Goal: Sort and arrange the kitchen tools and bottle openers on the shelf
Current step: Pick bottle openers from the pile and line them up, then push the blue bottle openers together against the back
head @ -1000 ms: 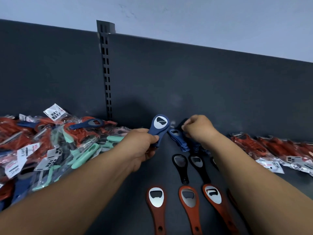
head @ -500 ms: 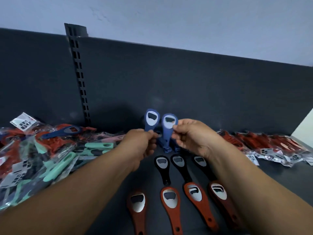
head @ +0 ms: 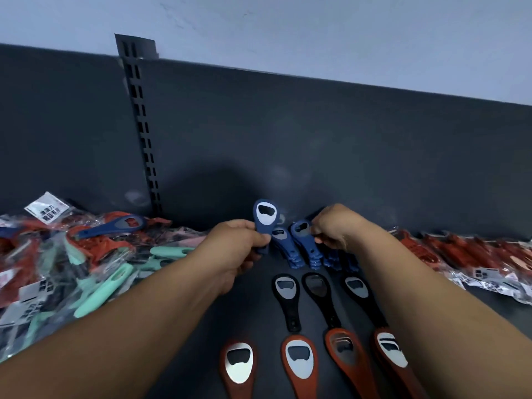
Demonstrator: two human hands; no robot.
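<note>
My left hand [head: 239,249] grips a blue bottle opener [head: 265,218] by its handle, head up, above the dark shelf [head: 178,370]. My right hand [head: 335,227] pinches the head of another blue bottle opener [head: 303,240] that rests tilted on the blue stack [head: 290,251] at the back. In front lie three black openers [head: 286,298] in a row. Nearer me is a row of several red openers [head: 299,367].
A heap of bagged tools, mint green [head: 106,286] and red [head: 98,243], fills the shelf's left. Bagged red items [head: 475,254] lie along the back right. The dark back panel [head: 316,145] and a slotted upright [head: 144,133] close off the rear.
My right hand has lowered its blue opener from upright beside the left one down onto the blue stack. My left hand keeps its opener raised.
</note>
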